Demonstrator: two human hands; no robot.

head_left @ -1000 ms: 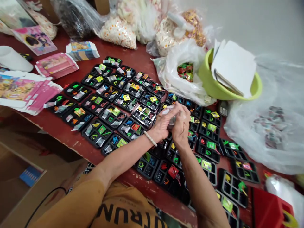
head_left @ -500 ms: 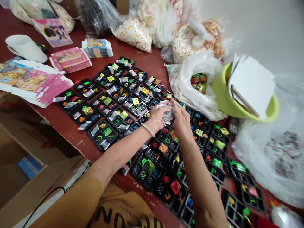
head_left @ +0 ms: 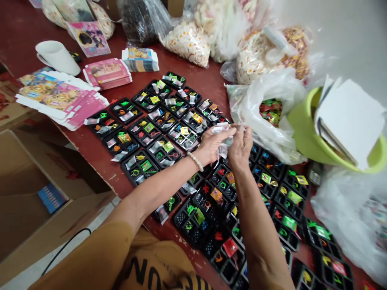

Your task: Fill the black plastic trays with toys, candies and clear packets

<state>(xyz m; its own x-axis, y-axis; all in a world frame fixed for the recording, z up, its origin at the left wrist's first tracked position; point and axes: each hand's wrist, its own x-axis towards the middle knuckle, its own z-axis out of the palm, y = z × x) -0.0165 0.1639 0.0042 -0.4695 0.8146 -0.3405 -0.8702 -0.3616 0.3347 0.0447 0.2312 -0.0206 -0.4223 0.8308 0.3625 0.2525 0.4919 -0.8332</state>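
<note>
My left hand (head_left: 212,144), with a beaded bracelet (head_left: 195,161) at the wrist, is closed round a bunch of small clear sachets (head_left: 223,150). Close against it, my right hand (head_left: 241,147) has its fingers pinched together at the bunch; what lies between those fingertips is too small to make out. Both hands are above rows of black compartment trays (head_left: 145,166). Small coloured plastic toys and bright packets, such as a red packet (head_left: 230,247), lie in the compartments. Many trays on the left also hold whitish sachets (head_left: 127,116).
Flat printed boxes (head_left: 65,96), a white mug (head_left: 57,57) and stacked cartons (head_left: 140,59) stand at left. Filled plastic bags (head_left: 189,42) line the back. An open bag of packets (head_left: 270,112) and a lime-green tub (head_left: 305,121) are at right. Below the table's left edge is an open cardboard box (head_left: 39,161).
The whole view has shifted, so the table's things appear farther right. My hands stay together over the trays, still on the sachets, with the fingers slightly rearranged.
</note>
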